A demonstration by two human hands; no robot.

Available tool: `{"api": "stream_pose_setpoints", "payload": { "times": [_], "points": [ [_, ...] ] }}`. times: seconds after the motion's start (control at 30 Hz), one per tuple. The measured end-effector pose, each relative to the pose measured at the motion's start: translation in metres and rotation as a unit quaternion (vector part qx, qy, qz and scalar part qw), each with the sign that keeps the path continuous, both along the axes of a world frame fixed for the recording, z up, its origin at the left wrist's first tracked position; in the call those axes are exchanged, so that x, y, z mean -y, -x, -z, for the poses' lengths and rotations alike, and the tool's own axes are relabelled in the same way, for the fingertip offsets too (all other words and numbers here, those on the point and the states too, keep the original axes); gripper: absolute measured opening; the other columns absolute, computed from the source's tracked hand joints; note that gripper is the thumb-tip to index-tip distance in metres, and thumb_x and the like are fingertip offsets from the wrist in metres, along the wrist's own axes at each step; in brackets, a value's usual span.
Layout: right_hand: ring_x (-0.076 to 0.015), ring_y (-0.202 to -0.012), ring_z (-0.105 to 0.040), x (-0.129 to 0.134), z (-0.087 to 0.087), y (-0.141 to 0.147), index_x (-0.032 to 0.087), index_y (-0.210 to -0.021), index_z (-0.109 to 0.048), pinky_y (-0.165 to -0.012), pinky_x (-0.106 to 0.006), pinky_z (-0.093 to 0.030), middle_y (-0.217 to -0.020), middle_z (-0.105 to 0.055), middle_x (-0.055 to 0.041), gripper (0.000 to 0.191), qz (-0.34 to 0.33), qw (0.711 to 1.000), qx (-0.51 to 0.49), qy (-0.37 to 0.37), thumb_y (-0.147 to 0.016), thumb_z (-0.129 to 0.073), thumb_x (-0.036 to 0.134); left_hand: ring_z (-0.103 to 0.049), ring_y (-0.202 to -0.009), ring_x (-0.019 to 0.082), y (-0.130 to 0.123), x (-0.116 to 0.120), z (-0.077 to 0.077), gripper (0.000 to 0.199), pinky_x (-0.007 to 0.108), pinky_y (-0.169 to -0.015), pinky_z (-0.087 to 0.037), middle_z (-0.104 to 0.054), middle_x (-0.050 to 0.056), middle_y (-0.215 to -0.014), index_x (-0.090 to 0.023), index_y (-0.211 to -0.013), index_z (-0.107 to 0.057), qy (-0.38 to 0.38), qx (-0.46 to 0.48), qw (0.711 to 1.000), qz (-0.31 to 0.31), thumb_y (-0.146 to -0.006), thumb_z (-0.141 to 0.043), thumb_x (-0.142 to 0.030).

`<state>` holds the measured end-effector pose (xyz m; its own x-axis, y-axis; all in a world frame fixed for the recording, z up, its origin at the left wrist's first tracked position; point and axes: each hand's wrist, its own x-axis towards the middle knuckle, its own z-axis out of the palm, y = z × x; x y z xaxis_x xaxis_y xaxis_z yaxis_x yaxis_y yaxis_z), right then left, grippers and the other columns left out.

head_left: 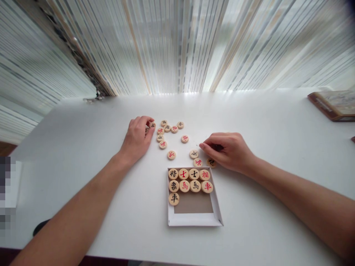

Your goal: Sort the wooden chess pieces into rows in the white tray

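Observation:
My left hand (138, 135) is closed at the far left of the scattered pieces, thumb and fingers around a Chinese chess piece (152, 125) with a black character. Part of another piece (146, 130) shows beneath those fingers. My right hand (229, 149) is curled, thumb against forefinger, above the table; what is inside it is hidden. Below its thumb lies a black-lettered piece (211, 162), partly covered. Close by are a black-lettered piece (193, 154) and a red-lettered piece (198, 162). A shallow white box (194, 219) in front holds several larger pieces in rows, starting from its far side.
Several small pieces lie between my hands, among them a red-lettered one (171, 155) and another red one (185, 139). A brown-edged box (332, 105) rests at the far right of the white table (124, 221). A string curtain (166, 48) hangs behind the table.

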<state>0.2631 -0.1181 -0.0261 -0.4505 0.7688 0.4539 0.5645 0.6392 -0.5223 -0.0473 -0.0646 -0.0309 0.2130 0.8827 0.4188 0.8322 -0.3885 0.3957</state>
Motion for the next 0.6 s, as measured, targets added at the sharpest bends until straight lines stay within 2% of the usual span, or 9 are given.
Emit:
{"api": "stream_pose_setpoints", "payload": {
  "times": [0.1,0.2,0.33,0.47,0.53,0.6],
  "points": [
    [-0.011,-0.053,-0.051,0.0,0.001,0.0,0.018,-0.073,-0.069,-0.054,-0.026,-0.038,-0.062,-0.064,0.0001,0.027,0.0,1.0,0.004,-0.008,-0.099,-0.064,0.022,-0.062,-0.103,0.032,0.001,0.002,-0.002,0.024,0.046,-0.1,-0.048,-0.073,0.012,-0.106,-0.019,-0.113,-0.073,-0.029,0.005,1.0,-0.002,-0.099,-0.055,-0.023],
    [-0.0106,-0.052,-0.05,-0.001,0.002,-0.001,0.018,-0.073,-0.069,-0.054,-0.026,-0.038,-0.062,-0.064,0.0004,0.027,-0.005,1.0,0.003,-0.013,-0.099,-0.063,0.021,-0.064,-0.096,0.028,0.0,0.007,-0.008,0.018,0.042,-0.094,-0.05,-0.076,0.009,-0.1,-0.021,-0.106,-0.076,-0.05,0.037,0.998,-0.018,-0.098,-0.062,-0.027],
    [-0.0112,-0.052,-0.05,0.0,0.001,0.0,0.019,-0.072,-0.068,-0.053,-0.027,-0.038,-0.062,-0.064,0.0003,0.028,0.001,1.0,0.0,-0.004,-0.099,-0.063,0.022,-0.066,-0.079,0.019,-0.01,0.021,-0.016,0.012,0.034,-0.081,-0.055,-0.077,0.004,-0.092,-0.021,-0.099,-0.075,-0.045,0.19,0.98,-0.024,-0.092,-0.075,-0.03],
    [-0.0135,-0.053,-0.051,0.005,-0.004,0.003,0.02,-0.081,-0.073,-0.054,-0.03,-0.041,-0.066,-0.069,-0.0018,0.022,0.049,0.998,-0.035,0.004,-0.1,-0.065,0.027,-0.074,-0.082,0.018,-0.038,0.039,-0.026,0.019,0.03,-0.079,-0.061,-0.077,0.003,-0.09,-0.018,-0.094,-0.073,0.028,0.393,0.917,0.059,-0.083,-0.085,-0.026],
    [-0.0158,-0.058,-0.057,0.008,-0.005,0.005,0.021,-0.096,-0.077,-0.057,-0.031,-0.045,-0.075,-0.075,-0.0037,0.016,0.072,0.995,-0.063,0.018,-0.101,-0.065,0.03,-0.077,-0.087,0.019,-0.057,0.046,-0.03,0.02,0.032,-0.082,-0.064,-0.079,0.005,-0.095,-0.017,-0.099,-0.075,0.109,0.434,0.885,0.126,-0.084,-0.085,-0.024],
    [-0.0201,-0.069,-0.066,0.012,-0.004,0.006,0.022,-0.112,-0.076,-0.064,-0.033,-0.05,-0.086,-0.078,-0.0062,0.02,0.064,0.995,-0.074,0.031,-0.102,-0.064,0.035,-0.079,-0.089,0.02,-0.074,0.048,-0.031,0.021,0.035,-0.086,-0.065,-0.08,0.006,-0.095,-0.017,-0.105,-0.078,0.194,0.455,0.849,0.184,-0.086,-0.083,-0.024]
  ]
}}
